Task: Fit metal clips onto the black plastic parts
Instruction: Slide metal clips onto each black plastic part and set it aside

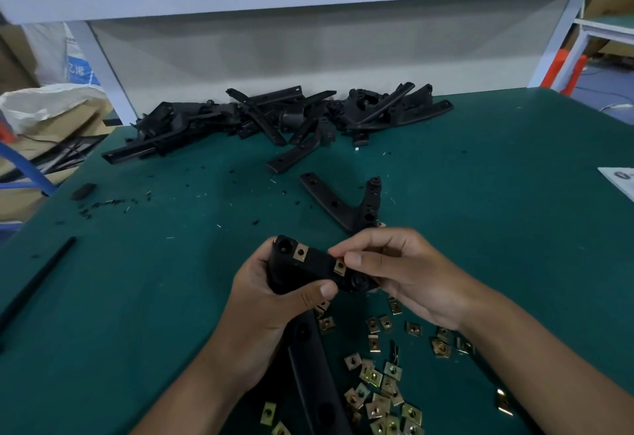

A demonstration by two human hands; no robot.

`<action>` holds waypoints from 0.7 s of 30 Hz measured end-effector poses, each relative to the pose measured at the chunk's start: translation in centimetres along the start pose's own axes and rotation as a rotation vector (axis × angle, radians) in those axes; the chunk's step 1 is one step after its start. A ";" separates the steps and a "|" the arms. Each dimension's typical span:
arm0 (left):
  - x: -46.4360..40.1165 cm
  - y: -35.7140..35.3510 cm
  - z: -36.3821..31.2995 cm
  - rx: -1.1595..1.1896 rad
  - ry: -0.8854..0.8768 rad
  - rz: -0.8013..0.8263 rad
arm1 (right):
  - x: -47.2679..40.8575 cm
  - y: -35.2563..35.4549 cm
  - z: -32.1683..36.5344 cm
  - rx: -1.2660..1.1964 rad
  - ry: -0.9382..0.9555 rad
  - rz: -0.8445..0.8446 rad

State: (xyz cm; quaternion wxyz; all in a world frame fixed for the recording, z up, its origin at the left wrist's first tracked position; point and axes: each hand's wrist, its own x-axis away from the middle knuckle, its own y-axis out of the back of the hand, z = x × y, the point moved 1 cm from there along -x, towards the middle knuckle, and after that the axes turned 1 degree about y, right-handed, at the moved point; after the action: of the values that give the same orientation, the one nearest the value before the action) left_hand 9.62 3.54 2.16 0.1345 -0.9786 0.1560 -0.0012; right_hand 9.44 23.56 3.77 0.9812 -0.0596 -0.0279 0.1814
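My left hand (264, 307) grips a black plastic part (308, 271) held above the green table, its long arm running down toward me. One brass-coloured metal clip (300, 252) sits on the part's upper edge near the left end. My right hand (401, 270) pinches a second metal clip (339, 267) against the same edge, further right. Several loose metal clips (380, 379) lie scattered on the table below my hands.
A heap of black plastic parts (274, 115) lies at the table's far side. One L-shaped black part (346, 204) lies just beyond my hands. A black rod (37, 280) rests at the left, a paper sheet (617, 180) at the right edge. Black shavings dot the green table (497, 194).
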 end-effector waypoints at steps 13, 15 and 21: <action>0.0 0.1 0.2 -0.029 0.015 -0.016 | -0.1 0.0 -0.1 0.002 0.026 -0.101; 0.0 0.1 0.1 -0.027 0.020 -0.011 | -0.2 -0.1 -0.1 0.003 0.031 -0.103; 0.1 -0.1 0.1 -0.015 0.012 -0.014 | -0.2 0.0 0.0 -0.049 0.021 -0.070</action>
State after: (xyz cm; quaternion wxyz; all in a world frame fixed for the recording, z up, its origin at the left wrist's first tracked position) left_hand 9.72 3.64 2.10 0.1263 -0.9806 0.1501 -0.0069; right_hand 9.28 23.48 3.79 0.9854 -0.0847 -0.0241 0.1454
